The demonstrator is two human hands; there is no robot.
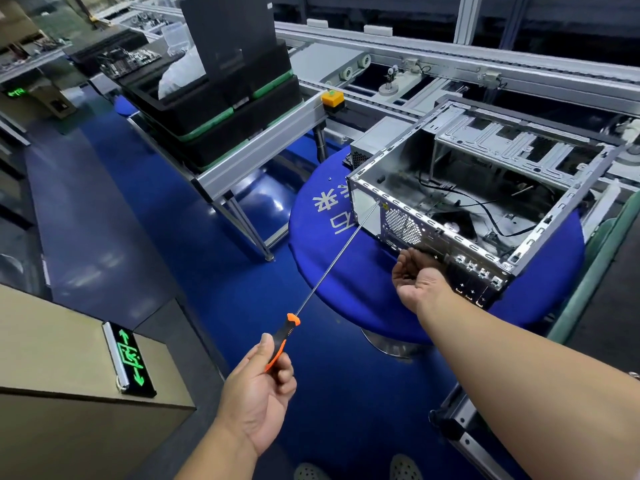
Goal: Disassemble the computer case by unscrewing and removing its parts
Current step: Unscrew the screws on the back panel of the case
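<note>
An open grey metal computer case (485, 188) lies on a round blue table (346, 271), its side panel off and black cables inside. My left hand (259, 386) grips the black-and-orange handle of a long screwdriver (332, 261). The screwdriver's tip touches a screw (378, 202) at the upper left of the case's rear face. My right hand (415, 275) is cupped palm up just below the rear panel, beside the fan grille (403, 225). Whether anything lies in the palm I cannot tell.
A grey power supply box (377, 140) sits behind the case. Stacked black trays (214, 109) stand on an aluminium conveyor frame to the left, with a yellow button box (332, 98). A beige cabinet with a green exit sign (130, 358) is at lower left. The floor is blue.
</note>
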